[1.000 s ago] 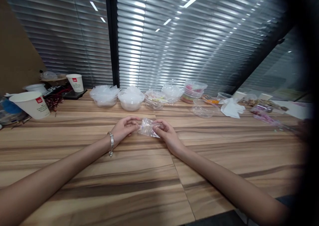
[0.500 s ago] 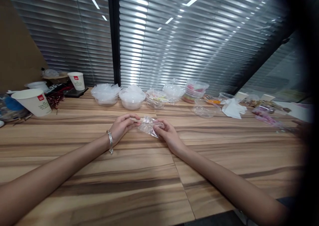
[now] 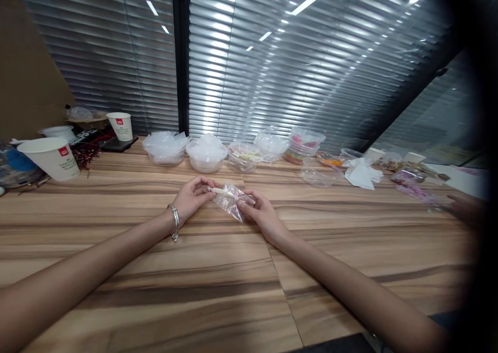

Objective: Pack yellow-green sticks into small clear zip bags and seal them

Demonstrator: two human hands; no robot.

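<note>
A small clear plastic bag (image 3: 230,203) is held just above the wooden table, between my two hands. My right hand (image 3: 260,212) pinches the bag's right side between thumb and fingers. From the left, my left hand (image 3: 195,197), with a silver bangle on its wrist, has its fingers closed on the end of a pale, narrow stick-like piece (image 3: 221,190). That piece reaches to the bag's upper left; whether it lies inside or on top I cannot tell. Its exact kind is too small to make out.
Along the back stand plastic bowls (image 3: 206,158) holding clear bags, and stacked tubs (image 3: 303,146). Crumpled white tissue (image 3: 362,174) lies right of a clear container (image 3: 321,173). Paper cups (image 3: 54,158) stand at left. Another person's hand (image 3: 465,209) is at far right.
The bag has turned and spread slightly lower between my hands, and the pale piece shows more clearly. My left fingers have shifted a little. The other person's hand has moved slightly left.
</note>
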